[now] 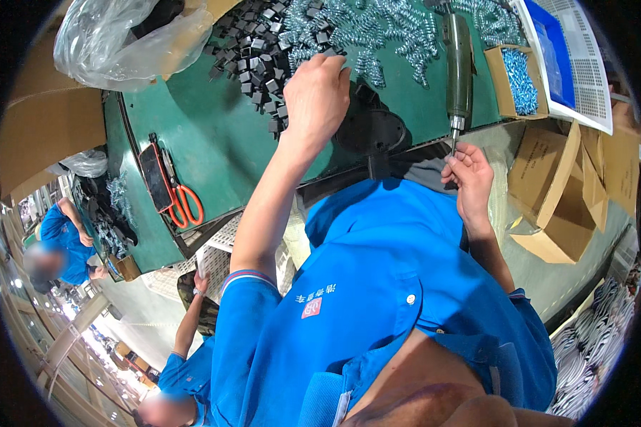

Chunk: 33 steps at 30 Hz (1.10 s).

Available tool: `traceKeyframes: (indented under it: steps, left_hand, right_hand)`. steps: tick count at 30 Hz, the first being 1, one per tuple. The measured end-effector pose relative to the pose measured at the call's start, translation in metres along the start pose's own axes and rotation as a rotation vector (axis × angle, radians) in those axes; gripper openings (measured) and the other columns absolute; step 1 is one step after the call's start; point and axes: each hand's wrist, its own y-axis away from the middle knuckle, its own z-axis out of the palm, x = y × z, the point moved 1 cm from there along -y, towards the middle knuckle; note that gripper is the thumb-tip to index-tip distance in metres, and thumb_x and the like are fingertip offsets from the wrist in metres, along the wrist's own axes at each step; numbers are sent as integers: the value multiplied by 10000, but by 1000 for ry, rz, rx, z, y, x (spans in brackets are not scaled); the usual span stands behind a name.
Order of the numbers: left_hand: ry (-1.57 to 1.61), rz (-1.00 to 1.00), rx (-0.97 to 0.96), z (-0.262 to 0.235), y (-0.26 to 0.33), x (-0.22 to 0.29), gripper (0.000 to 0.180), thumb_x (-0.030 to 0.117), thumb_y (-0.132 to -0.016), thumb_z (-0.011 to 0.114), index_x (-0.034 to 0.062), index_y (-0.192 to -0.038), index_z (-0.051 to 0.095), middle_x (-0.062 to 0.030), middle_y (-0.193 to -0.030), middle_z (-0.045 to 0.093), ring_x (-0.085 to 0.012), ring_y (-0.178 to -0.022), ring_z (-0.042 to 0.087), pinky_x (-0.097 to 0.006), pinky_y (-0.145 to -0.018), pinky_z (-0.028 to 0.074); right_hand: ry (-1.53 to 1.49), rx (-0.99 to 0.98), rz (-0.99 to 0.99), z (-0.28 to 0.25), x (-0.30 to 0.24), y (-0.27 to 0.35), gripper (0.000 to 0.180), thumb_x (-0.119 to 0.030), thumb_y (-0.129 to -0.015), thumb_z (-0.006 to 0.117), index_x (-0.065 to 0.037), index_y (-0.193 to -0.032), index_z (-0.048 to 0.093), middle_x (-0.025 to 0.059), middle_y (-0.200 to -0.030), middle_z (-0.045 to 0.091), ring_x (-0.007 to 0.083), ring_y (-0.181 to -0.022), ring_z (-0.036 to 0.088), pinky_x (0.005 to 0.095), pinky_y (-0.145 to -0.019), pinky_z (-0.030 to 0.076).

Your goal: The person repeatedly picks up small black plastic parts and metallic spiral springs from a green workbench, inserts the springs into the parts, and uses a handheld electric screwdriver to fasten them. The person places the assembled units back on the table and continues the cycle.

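My left hand (317, 98) reaches to the edge of a heap of small black plastic blocks (253, 60), beside loose metal springs (388, 32). Its fingers curl downward and hide what they grip. At the bit of an upright green electric screwdriver (457, 71), my right hand (470, 174) pinches thumb and fingers together; whatever is between them is too small to make out. Between my hands, a black plastic part (372, 134) with a rounded plate and a stem lies at the near edge of the green table (221, 153).
Orange-handled scissors (185, 205) lie by a dark phone-like slab (154, 178). A clear plastic bag (114, 50) is at the far left. Right of the screwdriver stands a box of blue-silver screws (520, 82), beside a blue tray (552, 53). Open cartons (559, 192) sit lower right. Two co-workers are at left.
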Motion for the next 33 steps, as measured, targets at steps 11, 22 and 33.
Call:
traceKeyframes:
  steps: [11, 22, 33]
  left_hand:
    - [336, -191, -150, 37, -34, -3, 227, 99, -762, 698, -26, -950, 682, -163, -831, 690, -310, -788, 669, -394, -731, 531]
    - [985, -397, -127, 15, -15, -7, 245, -4, -737, 793, -23, -959, 692, -33, -829, 685, -90, -755, 609, -235, -705, 507]
    - [1825, -497, -423, 2, -28, -27, 324, 97, -959, 545, -62, -1237, 593, -93, -1025, 684, -138, -812, 675, -220, -593, 499]
  right_hand:
    - [505, -200, -454, 60, -85, -57, 297, -80, -907, 672, 62, -1157, 597, 84, -985, 647, 110, -805, 638, 256, -714, 555]
    - [310, -567, -322, 148, -78, -124, 150, -107, -898, 682, 4, -991, 645, 22, -772, 639, 63, -625, 599, 167, -447, 409]
    - [-1, -694, -457, 138, -89, -139, 163, -42, -948, 573, 16, -1097, 605, 88, -987, 673, 128, -788, 644, 251, -647, 513]
